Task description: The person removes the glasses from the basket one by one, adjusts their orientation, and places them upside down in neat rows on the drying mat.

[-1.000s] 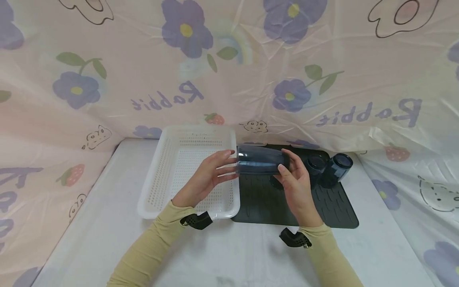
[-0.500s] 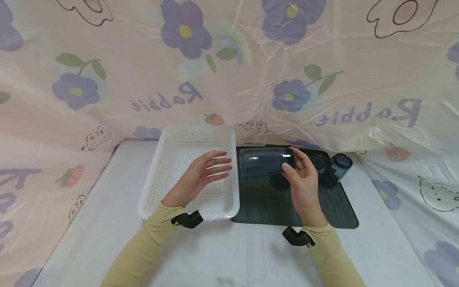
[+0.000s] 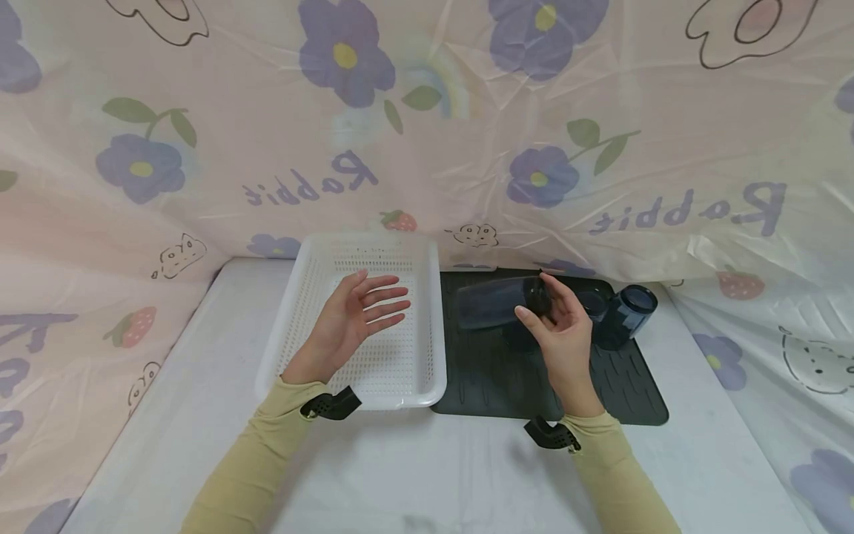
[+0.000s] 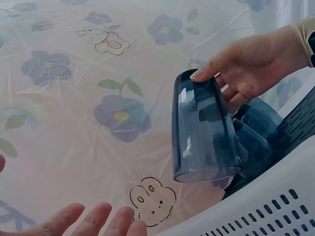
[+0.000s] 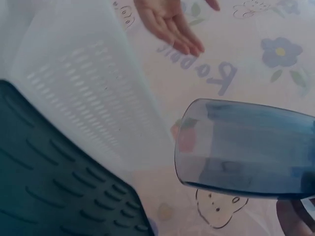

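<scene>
My right hand (image 3: 568,345) grips a clear blue drinking glass (image 3: 490,302) by its base end. The glass lies nearly level over the dark mat, its mouth facing left and dipping slightly. In the left wrist view, thumb and fingers pinch the base of this glass (image 4: 206,132), and its inside looks empty. The right wrist view shows its open rim, with most of the holding hand out of frame. My left hand (image 3: 339,324) hovers over the white basket, fingers straight and spread, holding nothing.
The white perforated basket (image 3: 283,363) sits left of the dark ridged drying mat (image 3: 494,386). At the mat's right side stands another blue glass (image 3: 623,319), with a second glass (image 3: 594,302) beside it. A further dark glass is partly hidden below the held one. Patterned sheeting rises behind.
My left hand has moved left, away from the glass mouth, to over the basket. The right hand has drawn the glass a little right and tipped its mouth down.
</scene>
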### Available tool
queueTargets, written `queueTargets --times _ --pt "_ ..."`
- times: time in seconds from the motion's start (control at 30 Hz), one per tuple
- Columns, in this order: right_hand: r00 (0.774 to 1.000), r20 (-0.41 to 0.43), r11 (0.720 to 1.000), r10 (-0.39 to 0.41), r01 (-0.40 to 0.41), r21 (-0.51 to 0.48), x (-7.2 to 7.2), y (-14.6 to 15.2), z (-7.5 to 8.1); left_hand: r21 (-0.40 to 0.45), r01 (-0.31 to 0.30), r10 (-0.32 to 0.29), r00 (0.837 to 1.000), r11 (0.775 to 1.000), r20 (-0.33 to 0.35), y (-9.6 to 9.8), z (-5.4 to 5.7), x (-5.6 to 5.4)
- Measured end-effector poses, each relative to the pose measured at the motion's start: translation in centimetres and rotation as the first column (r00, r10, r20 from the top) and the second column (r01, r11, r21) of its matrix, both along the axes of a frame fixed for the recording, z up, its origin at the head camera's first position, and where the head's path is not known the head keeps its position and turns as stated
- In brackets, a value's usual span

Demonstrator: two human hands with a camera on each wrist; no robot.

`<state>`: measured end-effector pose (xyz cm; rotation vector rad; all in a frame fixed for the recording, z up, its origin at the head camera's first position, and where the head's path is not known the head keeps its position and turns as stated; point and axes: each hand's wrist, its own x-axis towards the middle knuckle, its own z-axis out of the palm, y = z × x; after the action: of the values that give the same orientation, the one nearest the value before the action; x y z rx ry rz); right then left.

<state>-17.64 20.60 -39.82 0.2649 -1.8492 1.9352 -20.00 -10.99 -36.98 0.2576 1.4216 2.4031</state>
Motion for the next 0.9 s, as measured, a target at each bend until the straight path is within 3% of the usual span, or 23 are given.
queueTargets --times 0.3,0.67,0.9 --pt "0.999 0.026 0.995 -0.035 0.032 0.096 -0.6 -0.2 -1.0 0.0 -0.031 0.031 0.999 1.0 0.029 -0.4 -0.3 -0.2" --pt "0.997 0.049 0.972 -0.062 0.049 0.231 0.1 -2.0 0.3 0.006 -0.033 0.033 0.998 0.999 0.051 -0.8 -0.8 -0.3" --pt "0.999 0.031 0.972 -0.037 0.029 0.232 -0.4 -2.4 -0.4 0.015 -0.035 0.034 0.997 0.999 0.064 -0.8 -1.0 -0.3"
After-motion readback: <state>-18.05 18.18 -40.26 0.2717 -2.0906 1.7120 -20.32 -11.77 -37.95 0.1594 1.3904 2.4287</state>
